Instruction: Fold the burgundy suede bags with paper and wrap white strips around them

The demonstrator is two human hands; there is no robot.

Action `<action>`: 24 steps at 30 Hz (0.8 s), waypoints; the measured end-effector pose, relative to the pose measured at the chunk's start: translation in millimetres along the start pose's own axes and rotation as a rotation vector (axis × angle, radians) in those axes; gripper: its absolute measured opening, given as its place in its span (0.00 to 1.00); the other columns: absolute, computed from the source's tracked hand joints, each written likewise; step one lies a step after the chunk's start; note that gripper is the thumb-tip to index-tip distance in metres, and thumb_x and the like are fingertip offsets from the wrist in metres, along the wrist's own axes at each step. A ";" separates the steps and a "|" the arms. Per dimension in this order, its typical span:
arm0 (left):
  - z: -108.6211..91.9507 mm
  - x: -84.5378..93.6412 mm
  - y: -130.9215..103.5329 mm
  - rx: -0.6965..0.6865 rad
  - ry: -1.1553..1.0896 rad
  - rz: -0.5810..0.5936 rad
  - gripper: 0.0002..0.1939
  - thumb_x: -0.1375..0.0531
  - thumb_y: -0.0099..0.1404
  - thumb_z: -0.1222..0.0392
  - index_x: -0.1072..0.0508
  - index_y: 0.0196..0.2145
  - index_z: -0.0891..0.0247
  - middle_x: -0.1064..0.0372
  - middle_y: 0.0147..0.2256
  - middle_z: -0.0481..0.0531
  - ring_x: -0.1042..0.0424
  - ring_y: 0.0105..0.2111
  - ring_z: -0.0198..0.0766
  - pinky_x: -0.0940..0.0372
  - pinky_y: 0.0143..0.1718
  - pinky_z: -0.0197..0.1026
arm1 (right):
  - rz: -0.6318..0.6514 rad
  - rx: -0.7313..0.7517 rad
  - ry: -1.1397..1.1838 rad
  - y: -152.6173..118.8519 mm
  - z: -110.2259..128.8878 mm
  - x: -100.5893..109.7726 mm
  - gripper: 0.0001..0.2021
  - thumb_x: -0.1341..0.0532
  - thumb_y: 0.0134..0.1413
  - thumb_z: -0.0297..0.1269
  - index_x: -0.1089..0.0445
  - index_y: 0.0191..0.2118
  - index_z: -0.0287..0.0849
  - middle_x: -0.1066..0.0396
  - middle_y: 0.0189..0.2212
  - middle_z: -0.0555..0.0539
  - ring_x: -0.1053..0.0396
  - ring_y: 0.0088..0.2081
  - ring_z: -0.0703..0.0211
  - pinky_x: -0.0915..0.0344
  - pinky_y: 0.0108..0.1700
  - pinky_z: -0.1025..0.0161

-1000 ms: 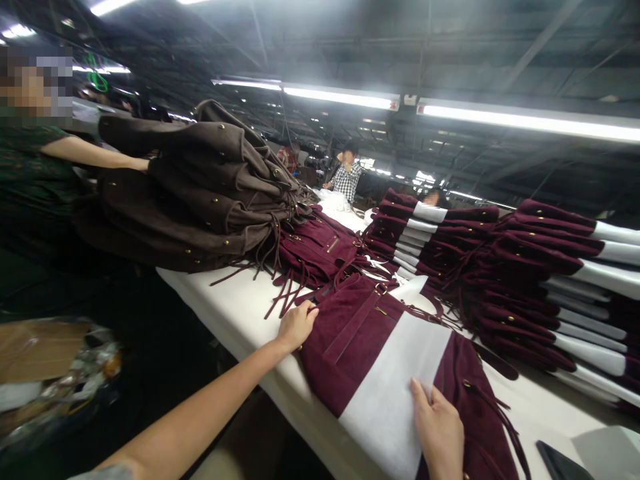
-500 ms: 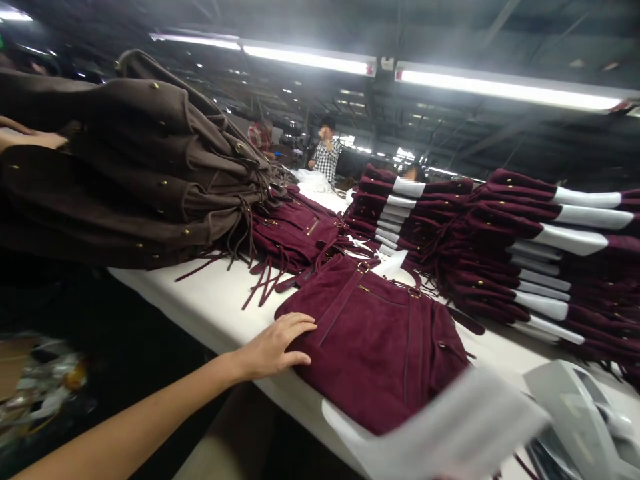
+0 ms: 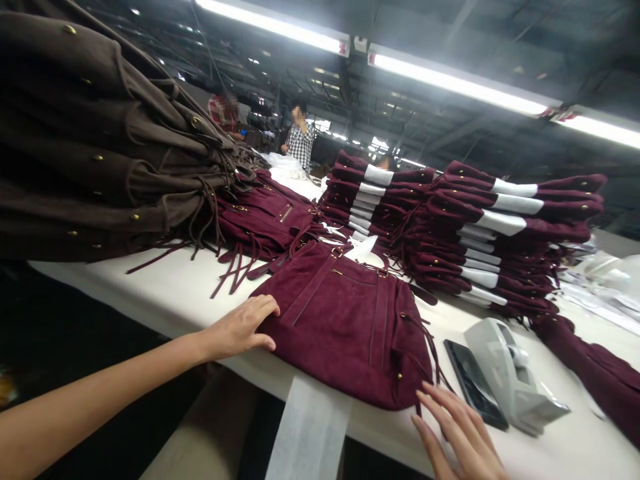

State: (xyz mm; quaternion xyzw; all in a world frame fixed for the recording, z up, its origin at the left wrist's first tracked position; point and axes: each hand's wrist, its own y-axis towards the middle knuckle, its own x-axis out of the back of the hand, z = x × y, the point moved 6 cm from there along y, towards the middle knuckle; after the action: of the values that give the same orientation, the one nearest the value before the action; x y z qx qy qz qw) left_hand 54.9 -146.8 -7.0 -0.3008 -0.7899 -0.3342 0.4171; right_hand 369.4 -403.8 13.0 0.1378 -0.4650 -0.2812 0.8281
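A maroon suede bag (image 3: 345, 320) lies flat on the white table (image 3: 150, 293), its handles pointing away from me. My left hand (image 3: 243, 328) rests at the bag's left edge, thumb and fingers apart. Near the bag's lower right corner is my right hand (image 3: 457, 430), fingers spread, with nothing seen in it. A white paper strip (image 3: 313, 427) hangs over the table's front edge, its upper end at the bag's bottom edge. Beyond the bag lies another maroon bag (image 3: 270, 217) with loose straps.
Brown bags (image 3: 100, 153) are piled at the left. Stacks of maroon bags with white bands (image 3: 495, 233) stand behind to the right. A tape dispenser (image 3: 510, 373) and a black phone (image 3: 473, 383) sit at the right. A person in a checked shirt (image 3: 300, 143) stands far off.
The blurred white paper at the lower right is gone from there; a white strip now hangs below the bag. My right hand has come into view. The camera view has turned rightward.
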 end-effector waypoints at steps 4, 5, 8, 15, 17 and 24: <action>-0.3 6.2 6.9 -0.026 0.048 0.075 0.16 0.30 0.55 0.59 0.32 0.37 0.62 0.34 0.37 0.48 0.35 0.39 0.42 0.42 0.43 0.41 | 0.266 0.142 -0.161 38.1 -7.5 -35.4 0.20 0.37 0.54 0.53 0.26 0.50 0.52 0.32 0.56 0.49 0.42 0.61 0.45 0.47 0.64 0.45; -0.5 7.9 8.4 -0.031 0.049 0.101 0.15 0.31 0.55 0.61 0.32 0.37 0.61 0.34 0.37 0.48 0.36 0.39 0.42 0.43 0.43 0.41 | 0.329 0.131 -0.165 43.0 -12.4 -42.5 0.22 0.37 0.54 0.54 0.26 0.51 0.51 0.34 0.57 0.48 0.44 0.62 0.45 0.48 0.64 0.45; -0.9 11.8 13.4 -0.036 0.038 0.183 0.15 0.31 0.54 0.65 0.32 0.36 0.61 0.34 0.37 0.47 0.37 0.39 0.41 0.45 0.41 0.39 | 0.431 0.076 -0.163 46.8 -24.4 -48.9 0.29 0.36 0.52 0.57 0.30 0.55 0.48 0.39 0.61 0.45 0.46 0.63 0.45 0.49 0.64 0.47; 9.0 0.7 36.6 -0.013 -0.004 0.339 0.14 0.33 0.50 0.68 0.37 0.26 0.61 0.37 0.25 0.43 0.38 0.30 0.38 0.50 0.30 0.37 | 0.358 -0.121 -0.141 57.6 -30.3 -37.4 0.35 0.30 0.39 0.42 0.33 0.56 0.39 0.30 0.47 0.41 0.34 0.51 0.45 0.39 0.57 0.52; 11.2 -2.3 39.2 -0.016 -0.039 0.349 0.12 0.36 0.51 0.69 0.38 0.24 0.61 0.39 0.22 0.42 0.39 0.28 0.37 0.51 0.29 0.37 | 0.340 -0.190 -0.053 66.1 -33.1 -40.6 0.29 0.32 0.39 0.39 0.30 0.52 0.39 0.28 0.45 0.42 0.32 0.49 0.47 0.38 0.55 0.53; 2.9 12.3 24.6 -0.039 -0.051 0.238 0.06 0.40 0.60 0.65 0.35 0.28 0.61 0.36 0.28 0.46 0.38 0.33 0.39 0.47 0.36 0.39 | 0.309 -0.543 0.574 75.3 -50.9 -52.2 0.22 0.30 0.39 0.45 0.26 0.40 0.36 0.26 0.28 0.48 0.29 0.31 0.58 0.33 0.34 0.64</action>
State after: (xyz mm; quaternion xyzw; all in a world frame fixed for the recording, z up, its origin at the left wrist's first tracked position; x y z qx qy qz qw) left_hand 66.4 -127.5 9.1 -0.4087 -0.7524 -0.2899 0.4276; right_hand 416.6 -314.0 -13.2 -0.0841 -0.1398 -0.2165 0.9626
